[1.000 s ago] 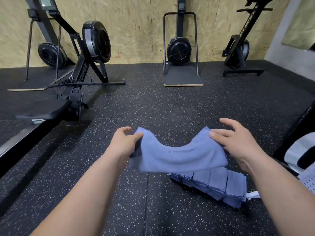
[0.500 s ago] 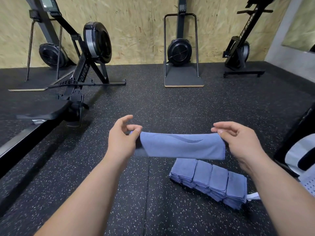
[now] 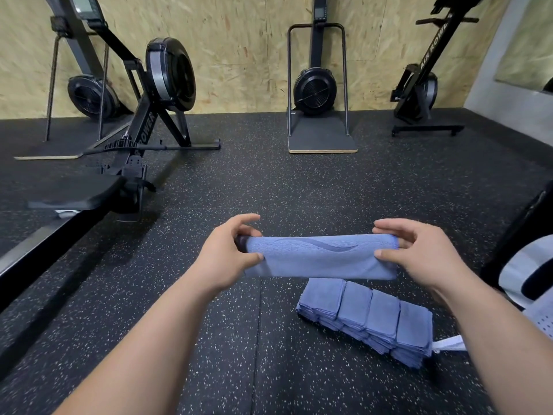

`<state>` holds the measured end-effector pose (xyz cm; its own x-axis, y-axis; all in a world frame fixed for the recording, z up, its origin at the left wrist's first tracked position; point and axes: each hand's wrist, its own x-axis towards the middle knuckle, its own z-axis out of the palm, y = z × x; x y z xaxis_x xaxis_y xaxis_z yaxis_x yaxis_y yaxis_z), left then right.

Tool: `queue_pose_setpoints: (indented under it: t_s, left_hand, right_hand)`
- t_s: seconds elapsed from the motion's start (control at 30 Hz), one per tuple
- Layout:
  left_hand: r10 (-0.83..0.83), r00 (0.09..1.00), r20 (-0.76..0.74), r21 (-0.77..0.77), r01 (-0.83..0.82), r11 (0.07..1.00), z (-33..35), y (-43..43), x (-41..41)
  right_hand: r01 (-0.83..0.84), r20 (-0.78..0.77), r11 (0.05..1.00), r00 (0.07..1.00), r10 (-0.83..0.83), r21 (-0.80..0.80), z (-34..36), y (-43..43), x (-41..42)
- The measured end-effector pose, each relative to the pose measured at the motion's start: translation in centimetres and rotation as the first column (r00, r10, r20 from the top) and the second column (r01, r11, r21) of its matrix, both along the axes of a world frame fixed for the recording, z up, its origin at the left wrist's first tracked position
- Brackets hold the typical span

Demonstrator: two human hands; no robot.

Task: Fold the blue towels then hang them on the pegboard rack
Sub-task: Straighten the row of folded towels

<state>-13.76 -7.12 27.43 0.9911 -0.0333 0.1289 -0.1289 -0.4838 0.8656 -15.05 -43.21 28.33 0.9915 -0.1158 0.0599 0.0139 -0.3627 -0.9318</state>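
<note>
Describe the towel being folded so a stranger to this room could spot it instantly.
On the speckled black floor lies a stack of folded blue towels. Above it, one blue towel stretches between the left hand and right hand. It alone is off the floor, showing a wavy mark.

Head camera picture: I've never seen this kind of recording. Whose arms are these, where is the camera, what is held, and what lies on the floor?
No machine here: a person wears one wide-angle camera on the head, looking forward and down, so both bare forearms enter from below. The left hand and right hand each pinch one end of a blue towel, folded into a long strip and held level in the air. Nearby, on the speckled black floor, lies a row of folded blue towels. Rowing machines stand by the chipboard wall. No pegboard rack is in view.
</note>
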Motion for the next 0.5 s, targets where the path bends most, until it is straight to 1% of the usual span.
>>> queue_pose_setpoints:
  t_s: [0.1, 0.17, 0.23, 0.37, 0.5]
  left_hand:
    - [0.016, 0.999, 0.041, 0.199, -0.024, 0.980, -0.13, 0.11, -0.12]
    - [0.017, 0.997, 0.072, 0.264, -0.036, 0.964, -0.20, -0.02, -0.18]
    - [0.030, 0.994, 0.106, 0.298, -0.060, 0.953, -0.27, -0.23, -0.19]
    - [0.045, 0.987, 0.154, 0.380, -0.101, 0.919, -0.51, -0.48, -0.13]
    - [0.058, 0.989, 0.134, 0.431, -0.110, 0.896, -0.34, -0.57, -0.08]
  right_hand:
    - [0.018, 0.023, 0.986, 1.000, -0.015, -0.168, -0.27, -0.11, -0.04]
    - [0.046, 0.040, 0.949, 0.999, -0.035, -0.312, -0.39, -0.08, 0.02]
    - [0.060, 0.054, 0.910, 0.998, -0.041, -0.411, -0.32, 0.05, -0.04]
    - [0.076, 0.100, 0.867, 0.995, -0.030, -0.492, -0.40, 0.17, -0.16]
    - [0.075, 0.090, 0.845, 0.995, -0.033, -0.529, -0.45, 0.03, -0.04]
